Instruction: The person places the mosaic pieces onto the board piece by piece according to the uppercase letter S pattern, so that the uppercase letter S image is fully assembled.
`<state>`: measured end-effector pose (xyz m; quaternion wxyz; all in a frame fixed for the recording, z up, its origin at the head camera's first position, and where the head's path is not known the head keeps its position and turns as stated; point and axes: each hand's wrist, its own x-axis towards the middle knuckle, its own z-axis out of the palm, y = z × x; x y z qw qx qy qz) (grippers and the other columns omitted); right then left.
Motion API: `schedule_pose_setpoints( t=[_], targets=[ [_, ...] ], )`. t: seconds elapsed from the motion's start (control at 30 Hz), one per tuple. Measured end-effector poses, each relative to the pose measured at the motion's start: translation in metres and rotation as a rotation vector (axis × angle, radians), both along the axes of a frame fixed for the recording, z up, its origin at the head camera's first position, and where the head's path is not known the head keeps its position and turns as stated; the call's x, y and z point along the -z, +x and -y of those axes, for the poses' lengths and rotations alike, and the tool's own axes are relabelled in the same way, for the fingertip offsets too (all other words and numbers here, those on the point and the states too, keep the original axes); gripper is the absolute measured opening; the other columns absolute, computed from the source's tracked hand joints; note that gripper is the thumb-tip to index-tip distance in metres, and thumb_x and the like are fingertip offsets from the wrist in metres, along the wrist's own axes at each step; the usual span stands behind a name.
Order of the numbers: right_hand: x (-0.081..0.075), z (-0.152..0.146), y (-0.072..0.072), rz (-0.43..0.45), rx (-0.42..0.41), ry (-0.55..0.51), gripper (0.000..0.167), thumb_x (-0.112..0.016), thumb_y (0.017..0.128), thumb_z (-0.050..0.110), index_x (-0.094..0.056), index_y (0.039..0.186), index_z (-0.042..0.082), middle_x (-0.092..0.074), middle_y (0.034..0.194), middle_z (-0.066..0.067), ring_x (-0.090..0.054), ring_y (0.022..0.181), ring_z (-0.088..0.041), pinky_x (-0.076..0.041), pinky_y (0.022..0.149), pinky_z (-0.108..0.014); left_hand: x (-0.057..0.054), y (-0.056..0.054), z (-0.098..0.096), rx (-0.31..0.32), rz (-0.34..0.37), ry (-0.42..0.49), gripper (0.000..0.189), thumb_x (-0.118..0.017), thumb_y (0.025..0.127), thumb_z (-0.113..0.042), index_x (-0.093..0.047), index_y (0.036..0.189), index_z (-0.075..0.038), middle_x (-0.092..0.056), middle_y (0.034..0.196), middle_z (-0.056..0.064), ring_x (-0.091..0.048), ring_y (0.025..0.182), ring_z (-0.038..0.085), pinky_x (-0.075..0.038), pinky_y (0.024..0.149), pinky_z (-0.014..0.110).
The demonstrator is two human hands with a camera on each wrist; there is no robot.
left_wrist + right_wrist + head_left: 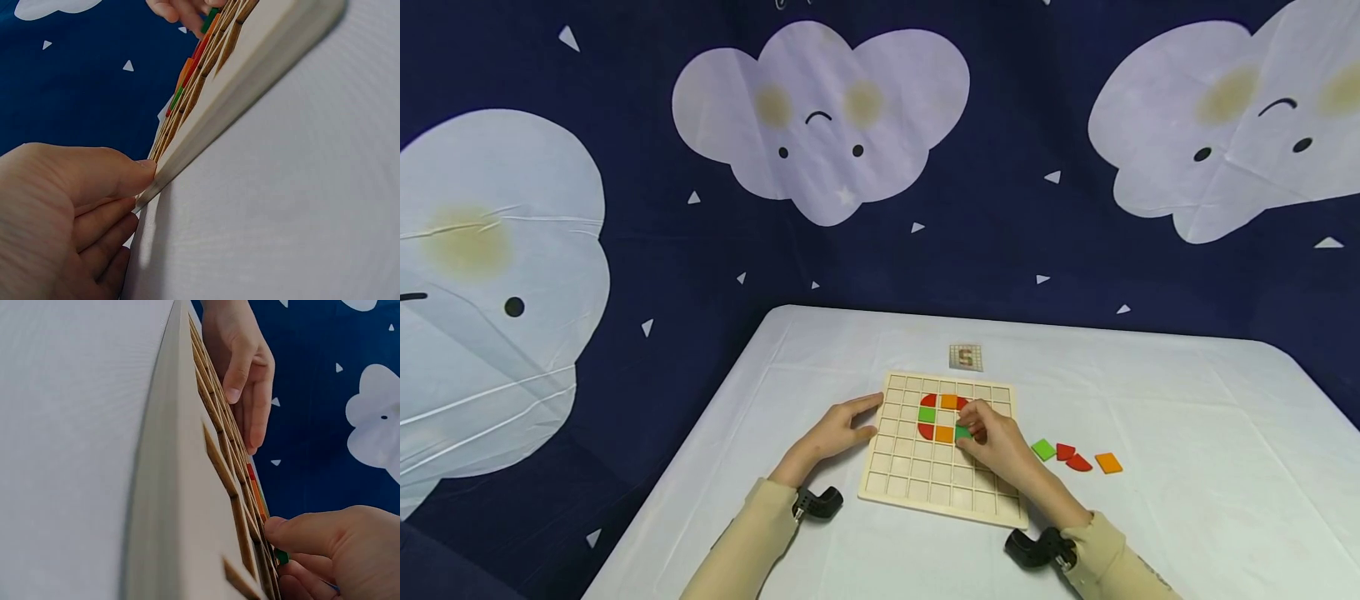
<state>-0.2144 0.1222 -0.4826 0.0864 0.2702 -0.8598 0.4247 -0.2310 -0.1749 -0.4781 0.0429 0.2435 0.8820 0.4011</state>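
Observation:
A wooden grid board (917,477) lies on the table, with red, orange and green tiles set in its upper middle squares. My left hand (838,429) rests at the board's left edge, fingers fairly straight; in the left wrist view its thumb (119,172) touches the rim. Over the set tiles, my right hand (1000,442) pinches a dark green tile (962,434) between thumb and fingers, right at the square beside an orange tile (943,434). In the right wrist view most of that green tile (282,556) is hidden by the fingers.
Right of the board lie loose pieces: a light green square (1043,450), two red pieces (1079,462) and an orange square (1108,463). A small patterned card (966,357) lies behind the board. A dark blue cloud-print curtain (865,258) hangs behind the white table (1210,417).

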Motion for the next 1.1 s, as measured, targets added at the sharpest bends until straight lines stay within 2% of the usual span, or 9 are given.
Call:
schedule_pose_setpoints(
  t=[0.3, 0.9, 1.1],
  targets=[
    [0.001, 0.000, -0.001, -0.020, -0.011, 0.011, 0.038, -0.075, 0.078, 0.001, -0.053, 0.109, 0.002, -0.066, 0.095, -0.006, -0.062, 0.081, -0.022, -0.053, 0.067, -0.026, -0.002, -0.001, 0.000, -0.004, 0.000, 0.007, 0.056, -0.062, 0.088, -0.005, -0.042, 0.139, 0.003, -0.041, 0.144, 0.013, -0.034, 0.134, 0.028, -0.027, 0.110, 0.041],
    [0.001, 0.002, 0.001, -0.080, -0.003, 0.075, 0.041, -0.075, 0.076, -0.001, -0.053, 0.109, 0.005, -0.067, 0.096, -0.005, -0.064, 0.080, -0.017, -0.055, 0.070, -0.028, 0.001, -0.002, 0.000, -0.002, -0.010, 0.008, 0.056, -0.062, 0.088, -0.005, -0.042, 0.139, 0.004, -0.042, 0.143, 0.013, -0.035, 0.134, 0.027, -0.028, 0.110, 0.040],
    [-0.008, -0.002, 0.001, -0.082, 0.003, 0.018, 0.036, -0.073, 0.080, 0.000, -0.054, 0.110, 0.002, -0.067, 0.095, -0.007, -0.065, 0.078, -0.018, -0.056, 0.068, -0.028, 0.001, -0.001, 0.000, -0.002, 0.006, 0.012, 0.055, -0.062, 0.088, -0.005, -0.042, 0.139, 0.004, -0.041, 0.144, 0.014, -0.034, 0.134, 0.027, -0.028, 0.110, 0.040]
  ],
)
